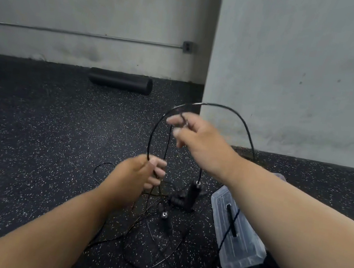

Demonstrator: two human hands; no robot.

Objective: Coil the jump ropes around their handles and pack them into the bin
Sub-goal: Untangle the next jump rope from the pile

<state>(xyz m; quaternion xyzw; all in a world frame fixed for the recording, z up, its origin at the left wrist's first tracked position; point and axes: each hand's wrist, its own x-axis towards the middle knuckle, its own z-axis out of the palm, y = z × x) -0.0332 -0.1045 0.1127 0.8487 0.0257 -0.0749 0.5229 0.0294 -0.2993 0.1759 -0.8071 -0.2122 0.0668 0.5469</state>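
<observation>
Head cam: my left grip [142,172] & right grip [191,133] each pinch the jump rope [217,106], looped up btwn them; handles [189,195] on floor [33,135] beside bin [242,256].

black foam roller [120,81] by grey wall [98,7], conduit [83,33], outlet box [187,47], speckled floor [33,135]
</observation>
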